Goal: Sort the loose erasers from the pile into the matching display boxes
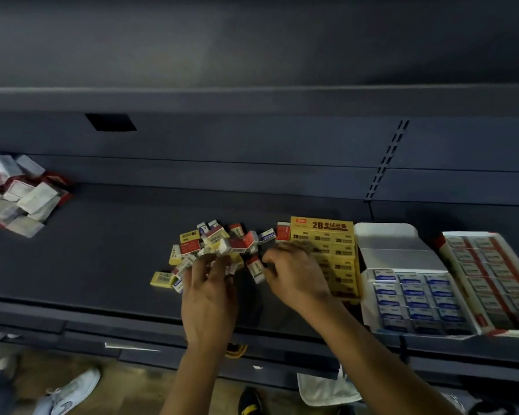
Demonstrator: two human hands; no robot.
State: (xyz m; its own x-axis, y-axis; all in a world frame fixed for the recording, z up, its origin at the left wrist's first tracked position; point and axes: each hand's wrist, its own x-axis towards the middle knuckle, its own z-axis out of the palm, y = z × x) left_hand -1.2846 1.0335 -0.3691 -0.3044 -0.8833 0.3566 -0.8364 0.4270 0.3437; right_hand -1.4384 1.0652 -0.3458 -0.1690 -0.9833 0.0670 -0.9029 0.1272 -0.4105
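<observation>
**Both hands at the near edge of the eraser pile**

The pile of loose erasers (219, 245) is lying on the dark shelf (102, 265) near the middle of the view, a jumble of red, yellow and blue-and-white sleeves. The left hand (207, 295) is reaching in from the pile's six o'clock. Its fingers (197, 271) are spread apart and only lightly bent, the tips resting on the nearest erasers, and none is plainly being pinched. The right hand (294, 277) is coming in at the pile's four o'clock with its back to the camera. Its fingers are curling under toward a red-and-white eraser (256, 269) lying between the two hands. The knuckles are hiding the tips, so I cannot tell whether they are gripping anything.

A single yellow eraser (162, 279) is lying just apart from the pile at its eight o'clock. A red eraser (283, 231) is standing at two o'clock, against the yellow display box (321, 225).

That box, marked 2B, is sitting just beside the pile at three o'clock, and the right hand is partly covering it. At its three o'clock the blue display box (367, 298) is lying open with its lid (393, 241) folded back toward twelve o'clock and rows of blue-and-white erasers filling it. Just beside that, again at three o'clock, the red display box (465, 234) is holding rows of red-striped erasers.

A heap of white and red packets (15, 193) is lying on the shelf well apart from the pile, at its ten o'clock. A pale shoe (69, 393) is showing on the floor at the view's seven o'clock.
</observation>
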